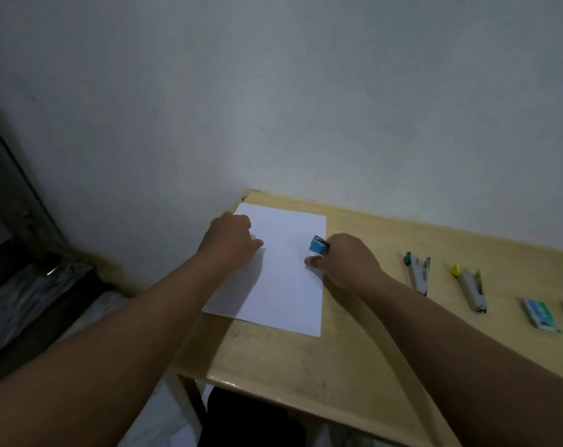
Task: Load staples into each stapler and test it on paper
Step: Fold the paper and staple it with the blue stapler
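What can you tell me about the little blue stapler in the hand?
The small light-blue plastic stapler has a blocky blue nose with a dark part behind it. The right hand grips it, covering its back end, so only the front shows. Its nose sits at the right edge of the white sheet of paper, which lies on the pale wooden table. Whether it is pressed down on the paper cannot be told.

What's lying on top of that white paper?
On the paper: the left hand and a blue stapler gripped by the right hand. Any staple beneath is hidden.
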